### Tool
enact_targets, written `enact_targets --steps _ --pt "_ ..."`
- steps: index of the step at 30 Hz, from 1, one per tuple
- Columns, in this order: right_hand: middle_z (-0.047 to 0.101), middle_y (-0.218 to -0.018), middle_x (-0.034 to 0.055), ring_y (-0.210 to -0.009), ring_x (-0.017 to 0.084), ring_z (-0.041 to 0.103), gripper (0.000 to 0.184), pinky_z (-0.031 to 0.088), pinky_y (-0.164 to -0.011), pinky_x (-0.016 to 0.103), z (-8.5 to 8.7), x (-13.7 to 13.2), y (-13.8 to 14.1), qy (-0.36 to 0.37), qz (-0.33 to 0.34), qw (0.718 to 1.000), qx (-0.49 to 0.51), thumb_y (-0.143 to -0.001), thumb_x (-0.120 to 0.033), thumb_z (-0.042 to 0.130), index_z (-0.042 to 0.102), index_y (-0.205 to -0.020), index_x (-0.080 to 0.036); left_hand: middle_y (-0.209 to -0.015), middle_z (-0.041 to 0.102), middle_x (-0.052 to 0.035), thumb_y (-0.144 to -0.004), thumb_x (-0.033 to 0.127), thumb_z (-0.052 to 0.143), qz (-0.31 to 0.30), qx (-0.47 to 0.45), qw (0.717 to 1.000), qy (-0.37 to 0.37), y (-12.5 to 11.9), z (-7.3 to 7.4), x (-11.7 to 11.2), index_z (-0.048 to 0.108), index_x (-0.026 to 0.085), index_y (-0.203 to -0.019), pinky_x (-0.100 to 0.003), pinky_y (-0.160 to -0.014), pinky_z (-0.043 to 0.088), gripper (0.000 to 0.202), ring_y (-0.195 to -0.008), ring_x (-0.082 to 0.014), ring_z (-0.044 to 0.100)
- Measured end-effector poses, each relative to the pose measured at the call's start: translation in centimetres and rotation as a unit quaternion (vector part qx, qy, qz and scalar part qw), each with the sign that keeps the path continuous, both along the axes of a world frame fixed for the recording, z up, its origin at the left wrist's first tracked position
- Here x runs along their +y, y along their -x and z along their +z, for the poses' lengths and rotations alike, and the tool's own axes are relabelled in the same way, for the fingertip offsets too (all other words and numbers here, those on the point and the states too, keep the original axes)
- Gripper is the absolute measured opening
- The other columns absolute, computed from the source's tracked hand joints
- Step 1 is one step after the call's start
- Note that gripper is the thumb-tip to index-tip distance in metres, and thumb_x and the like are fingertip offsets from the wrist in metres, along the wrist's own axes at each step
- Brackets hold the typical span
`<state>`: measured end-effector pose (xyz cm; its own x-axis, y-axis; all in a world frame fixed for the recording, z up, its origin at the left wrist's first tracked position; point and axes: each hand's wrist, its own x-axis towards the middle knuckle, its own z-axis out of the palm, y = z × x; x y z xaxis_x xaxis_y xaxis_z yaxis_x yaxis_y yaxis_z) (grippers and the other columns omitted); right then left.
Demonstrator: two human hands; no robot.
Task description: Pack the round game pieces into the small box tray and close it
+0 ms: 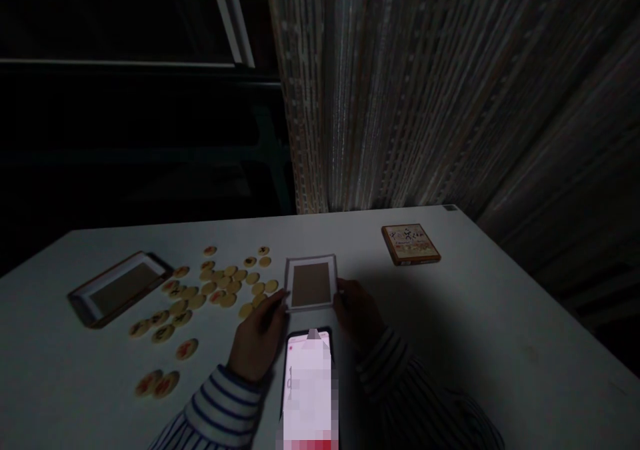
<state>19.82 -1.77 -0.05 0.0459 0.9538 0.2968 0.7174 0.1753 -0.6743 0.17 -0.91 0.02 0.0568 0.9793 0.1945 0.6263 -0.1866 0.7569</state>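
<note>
Between my two hands is a shallow, open box tray [311, 261] with pale walls and a brownish bottom. My left hand [257, 335] grips its left edge near the lower corner, thumb and fingers pinched on the wall. On the opposite side, my right hand [359, 311] holds the right edge in the same way. Round wooden Chinese chess pieces [197, 301], several with red or black characters, lie scattered to the left of the tray, a few close to my left hand. Just below the tray lies a phone [307, 383] with a lit, partly blurred screen.
A second open box part [80, 310] rests at the table's left. Toward the back right sits a closed, flat printed box [411, 243]. The white table [480, 343] ends at a far edge, with a striped curtain [350, 103] hanging behind it. The room is dark.
</note>
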Motion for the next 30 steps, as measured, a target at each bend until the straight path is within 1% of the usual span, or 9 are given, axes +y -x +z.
enact_targets --steps 4,7,12,15,17,19,22,27,30 --pt "0.061 -0.092 0.0077 -0.084 0.016 0.056 0.032 0.044 -0.077 0.026 0.2 0.0 0.0 0.003 0.012 1.0 0.004 -0.078 -0.013 0.039 0.058 -0.102 -0.018 -0.108 0.063 -0.0063 -0.077 0.039 0.045 0.002 -0.004 1.0 0.013 0.0 -0.2 0.0 0.057 0.019 -0.108 -0.037 -0.091 0.042 0.038 -0.103 -0.0211 0.055" --pt "0.062 -0.091 0.0089 -0.085 0.017 0.057 0.03 0.044 -0.078 0.028 0.2 -0.1 -0.1 0.006 -0.003 1.0 -0.003 -0.078 -0.014 0.039 0.059 -0.101 -0.016 -0.106 0.063 -0.0065 -0.077 0.036 0.045 -0.009 -0.016 1.0 0.003 -0.1 -0.4 -0.1 0.056 0.018 -0.108 -0.036 -0.09 0.043 0.038 -0.101 -0.0203 0.056" --pt "0.062 -0.094 0.009 -0.086 0.018 0.058 0.032 0.045 -0.08 0.032 -0.5 -0.3 -0.5 -0.008 -0.02 1.0 0.001 -0.078 -0.02 0.043 0.057 -0.107 -0.015 -0.102 0.064 -0.0074 -0.076 0.029 0.045 -0.008 -0.042 0.999 -0.009 -0.6 -0.6 -0.1 0.056 0.016 -0.106 -0.035 -0.086 0.045 0.034 -0.097 -0.0196 0.058" --pt "0.062 -0.095 0.0083 -0.087 0.018 0.058 0.032 0.046 -0.079 0.034 -0.9 -0.4 -0.8 -0.001 -0.025 0.999 0.023 -0.078 -0.025 0.044 0.057 -0.106 -0.017 -0.103 0.064 -0.0088 -0.077 0.024 0.044 -0.012 -0.05 0.999 -0.011 -0.9 -0.8 -0.2 0.056 0.015 -0.105 -0.035 -0.085 0.046 0.032 -0.096 -0.0194 0.058" --pt "0.062 -0.098 0.0088 -0.09 0.019 0.058 0.032 0.046 -0.081 0.035 -1.0 -0.5 -1.0 -0.004 -0.02 0.999 0.036 -0.078 -0.026 0.044 0.057 -0.106 -0.016 -0.103 0.063 -0.0095 -0.077 0.023 0.044 -0.002 -0.049 0.999 -0.011 -1.0 -0.9 -0.2 0.056 0.015 -0.105 -0.036 -0.084 0.047 0.031 -0.095 -0.0202 0.058" --pt "0.063 -0.096 0.0093 -0.089 0.019 0.059 0.032 0.047 -0.079 0.035 -0.9 -0.6 -1.1 0.013 -0.016 0.999 0.034 -0.078 -0.028 0.044 0.057 -0.105 -0.016 -0.105 0.062 -0.0088 -0.077 0.022 0.044 -0.005 -0.052 0.998 -0.021 -1.2 -0.8 -0.2 0.055 0.016 -0.106 -0.037 -0.086 0.045 0.031 -0.098 -0.0205 0.057" --pt "0.061 -0.102 0.0093 -0.094 0.019 0.057 0.033 0.046 -0.082 0.035 -0.7 -0.8 -1.1 0.038 -0.003 0.999 0.032 -0.08 -0.028 0.043 0.055 -0.108 -0.016 -0.106 0.062 -0.0075 -0.078 0.022 0.042 -0.016 -0.072 0.997 -0.005 -1.3 -0.6 -0.3 0.056 0.019 -0.105 -0.037 -0.086 0.045 0.03 -0.099 -0.0207 0.057" --pt "0.06 -0.106 0.0093 -0.097 0.019 0.056 0.033 0.047 -0.082 0.034 -0.5 -1.2 -1.2 0.069 0.0 0.996 0.047 -0.082 -0.03 0.042 0.052 -0.11 -0.018 -0.109 0.06 -0.0101 -0.081 0.024 0.04 -0.009 -0.098 0.995 0.021 -1.3 -0.5 -0.5 0.054 0.016 -0.109 -0.038 -0.089 0.043 0.032 -0.103 -0.0211 0.054" --pt "0.06 -0.107 0.0095 -0.098 0.019 0.056 0.034 0.046 -0.085 0.035 -0.6 -1.3 -1.3 0.064 0.006 0.997 0.044 -0.081 -0.031 0.043 0.052 -0.111 -0.018 -0.108 0.06 -0.0108 -0.08 0.023 0.041 -0.005 -0.092 0.995 0.03 -1.2 -0.8 -0.5 0.054 0.014 -0.108 -0.038 -0.089 0.043 0.032 -0.101 -0.0214 0.055"
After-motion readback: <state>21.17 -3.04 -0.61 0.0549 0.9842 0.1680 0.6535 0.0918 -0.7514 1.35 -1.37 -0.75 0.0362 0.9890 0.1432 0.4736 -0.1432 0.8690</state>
